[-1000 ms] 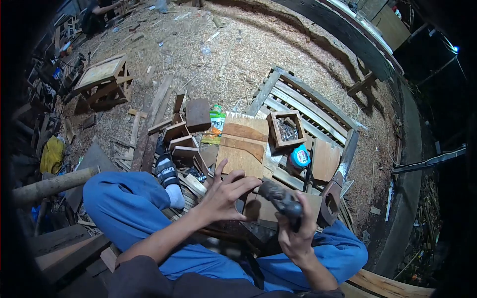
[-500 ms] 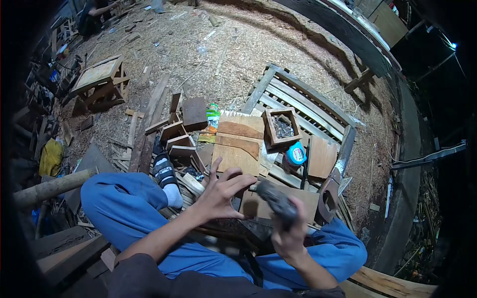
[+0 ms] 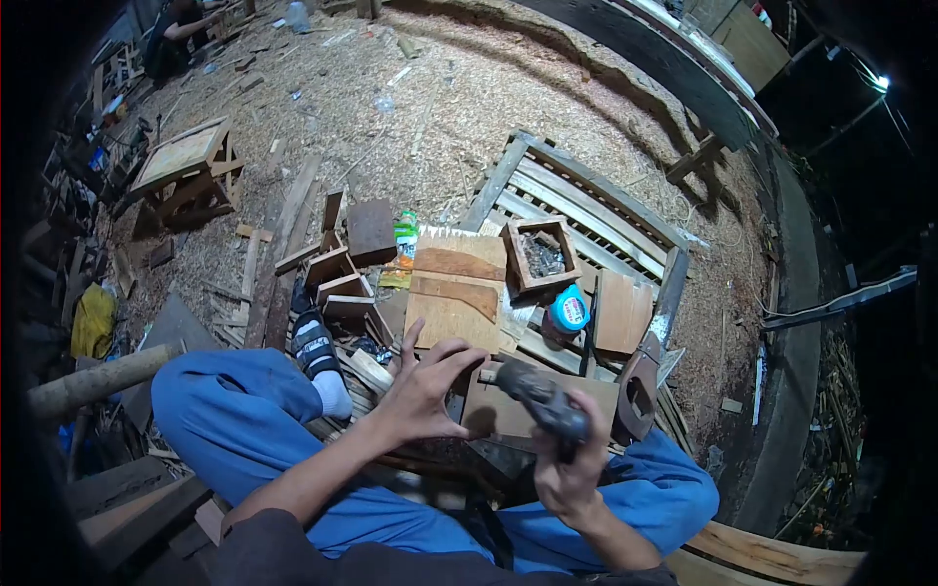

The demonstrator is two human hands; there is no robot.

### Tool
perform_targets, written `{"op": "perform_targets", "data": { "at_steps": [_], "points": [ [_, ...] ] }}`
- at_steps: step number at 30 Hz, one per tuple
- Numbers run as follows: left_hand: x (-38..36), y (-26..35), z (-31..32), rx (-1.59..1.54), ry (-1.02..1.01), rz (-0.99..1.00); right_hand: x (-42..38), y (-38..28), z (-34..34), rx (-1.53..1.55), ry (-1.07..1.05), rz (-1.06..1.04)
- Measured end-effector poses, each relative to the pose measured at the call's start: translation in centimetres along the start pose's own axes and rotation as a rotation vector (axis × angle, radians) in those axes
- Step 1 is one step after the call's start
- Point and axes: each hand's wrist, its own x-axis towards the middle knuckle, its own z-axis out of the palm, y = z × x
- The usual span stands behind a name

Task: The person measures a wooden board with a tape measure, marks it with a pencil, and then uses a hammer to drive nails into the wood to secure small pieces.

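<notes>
My right hand [image 3: 572, 464] is wrapped round a dark power tool [image 3: 537, 398], a drill by its look, whose front end points left toward my left hand. The fingers of my left hand [image 3: 427, 386] are curved and spread against the left end of a flat wooden board [image 3: 547, 405] lying in front of me. Whether they pinch its edge is hard to see. Beyond them lies a light plywood piece [image 3: 451, 327] with two reddish, curved wooden pieces [image 3: 459, 263] on it.
A wooden box [image 3: 540, 256] of small metal bits and a jar with a blue lid [image 3: 569, 311] stand on a slatted frame [image 3: 596, 200]. Dark wooden box parts [image 3: 344, 293] lie left. A small stool [image 3: 183, 161] and another person [image 3: 174, 39] are at the far left.
The view has shifted slightly, so the surroundings sit a little further left. The power tool's front end appears slightly further left, near the board's left end. Both hands keep much the same pose.
</notes>
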Motion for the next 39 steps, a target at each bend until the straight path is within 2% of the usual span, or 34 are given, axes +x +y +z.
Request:
{"op": "perform_targets", "data": {
  "at_steps": [1,2,4,6,8,10,11,12,14,16,18,20,22,24,26,27,28,30,32,34,35,36,38,39],
  "points": [
    [-0.1,0.2,0.1,-0.004,0.012,-0.025,-0.7,0.2,-0.1,-0.083,0.094,-0.078],
    [-0.3,0.1,0.1,-0.003,0.011,-0.032,-1.2,0.5,0.5,0.003,0.186,-0.105],
    [-0.2,0.0,0.1,-0.011,0.009,0.003,-0.9,1.0,0.4,-0.048,0.05,-0.189],
    [-0.3,-0.1,-0.1,-0.006,0.003,0.002,0.2,0.3,1.0,-0.067,-0.141,0.171],
    [0.1,-0.3,-0.3,0.005,-0.009,0.01,0.7,0.4,0.5,-0.023,-0.137,0.223],
    [-0.2,0.0,-0.2,-0.005,-0.026,-0.002,0.6,0.2,-0.2,-0.065,-0.048,-0.004],
    [-0.3,-0.4,0.0,0.016,-0.033,0.008,0.3,0.0,-0.3,-0.088,0.079,-0.087],
    [-0.5,-0.4,0.2,0.018,-0.031,-0.001,-0.9,0.7,0.7,0.02,0.233,-0.138],
    [-0.2,-0.2,0.3,-0.014,0.016,0.014,-0.4,0.8,0.5,0.019,0.095,-0.23],
    [-0.3,0.0,0.3,-0.011,0.023,0.018,0.4,-0.4,0.9,-0.03,-0.174,0.232],
    [-0.1,0.0,0.0,0.001,0.029,0.025,0.4,0.4,0.9,0.065,-0.155,0.247],
    [-0.2,0.0,0.2,0.004,0.025,0.01,0.4,0.2,0.5,-0.034,-0.067,-0.025],
    [-0.3,-0.2,0.4,0.005,0.029,0.021,-0.9,0.9,0.6,0.084,0.131,-0.138],
    [-0.2,0.0,0.0,-0.02,0.01,0.003,-0.3,0.8,0.8,0.064,0.173,-0.304],
    [-0.2,-0.1,0.2,-0.002,0.008,0.017,0.6,-0.2,0.6,-0.085,-0.209,0.128],
    [-0.4,-0.4,0.1,-0.017,-0.013,0.028,1.0,0.2,1.3,0.07,-0.131,0.204],
    [-0.2,-0.3,-0.1,-0.008,-0.017,0.038,1.1,0.1,1.2,0.074,-0.119,0.201],
    [-0.1,0.1,-0.2,0.004,-0.027,0.007,1.6,0.1,0.5,0.026,-0.061,0.017],
    [-0.3,0.2,0.2,-0.03,0.001,-0.013,0.6,0.2,0.1,0.057,-0.02,-0.009],
    [-0.2,0.2,0.2,-0.038,0.021,-0.003,-0.2,0.9,0.8,0.137,0.238,-0.267],
    [-0.2,0.2,0.2,-0.031,0.032,0.003,0.0,0.8,0.5,0.051,0.144,-0.289],
    [-0.2,0.0,0.2,-0.031,0.032,0.011,0.7,0.4,0.3,-0.032,-0.044,-0.145],
    [-0.4,-0.5,0.2,0.008,-0.02,0.019,1.2,0.4,1.1,0.088,-0.147,0.242],
    [-0.4,-0.4,0.2,0.009,-0.008,0.011,1.8,0.0,0.6,0.002,-0.144,0.157]
  ]
}}
